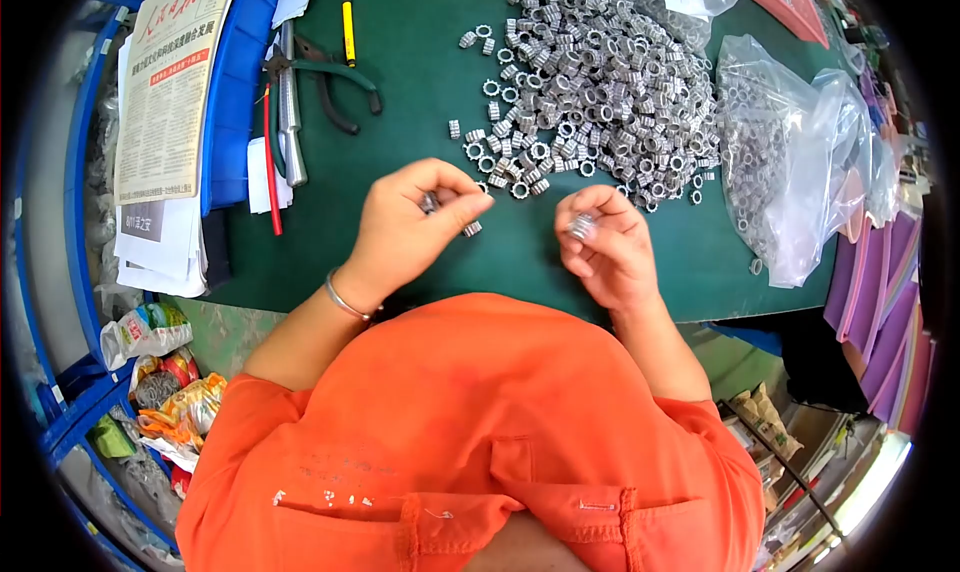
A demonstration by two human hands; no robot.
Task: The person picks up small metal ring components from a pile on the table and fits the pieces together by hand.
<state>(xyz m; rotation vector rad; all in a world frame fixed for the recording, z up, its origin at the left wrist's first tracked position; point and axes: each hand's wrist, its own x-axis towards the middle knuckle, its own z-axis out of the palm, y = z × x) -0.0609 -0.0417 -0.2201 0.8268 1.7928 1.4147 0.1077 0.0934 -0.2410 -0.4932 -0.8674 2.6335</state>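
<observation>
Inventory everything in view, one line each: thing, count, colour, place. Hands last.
Flat tabletop: one, green, centre
Ridged metal rings: too many to count, silver, mostly heaped top centre
Large plastic bag of rings: one, clear, right
Plastic tray: one, red, top right
Long-handled pliers: count unclear, green and black, upper left
Slim marker: one, yellow and black, above pliers
Thin stick: one, red, left
Plastic bin: one, blue, left
Printed newspaper: one, off-white, beside bin
Plastic packets: several, multicoloured, lower left
Flat sheets: several, mainly purple, far right
Cloth shirt: one, orange, bottom
Round bracelet: one, silver, left wrist
Left hand: one, bare, holding metal, centre
Right hand: one, bare, holding metal, right of centre
</observation>
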